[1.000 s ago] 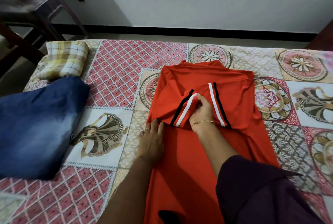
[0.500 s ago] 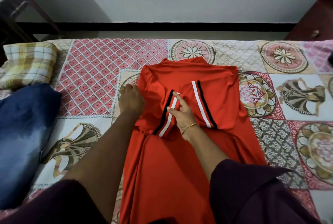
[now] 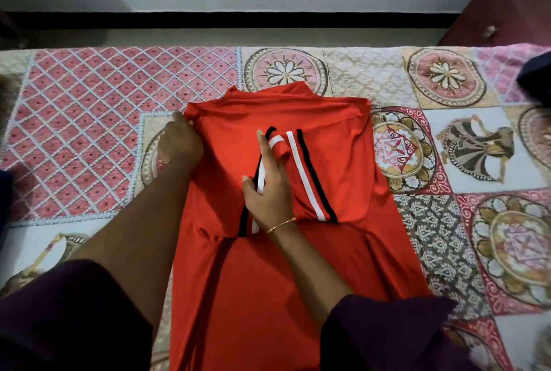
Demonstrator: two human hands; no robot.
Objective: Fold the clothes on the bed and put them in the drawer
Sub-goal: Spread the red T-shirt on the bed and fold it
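Head view: red shirt (image 3: 334, 168) lies flat mid-bed on the patterned bedspread (image 3: 119, 120), collar end away from the person, hem toward them. Both sleeves folded in over the back, striped cuffs meeting near centre.

Right hand (image 3: 269, 191) lies on the left-side striped cuff (image 3: 259, 182), fingers straight, thumb out to the side, pressing rather than gripping. Left hand (image 3: 180, 141) is at the shirt's left shoulder edge; fingers look curled onto the fold, probably pinching it, but the fingertips are hidden behind the cloth so can't confirm.

Step in hand, my read: squaring up the left sleeve fold. To do it well: keep the right palm pinning the cuff, pull the left edge taut and straight so it lines up with the body edge below, smooth the ripples near the armpit, then fold hem up to collar.

Fabric looks thin and slippery, so the sleeve will likely creep if the pinning hand lifts early.

Around: dark cloth (image 3: 536, 78) at right edge of bed, dark wooden furniture (image 3: 507, 7) far right, possibly the drawer unit. Nothing on the shirt's fold path. Person's own dark sleeves (image 3: 387, 335) hang over the hem end.
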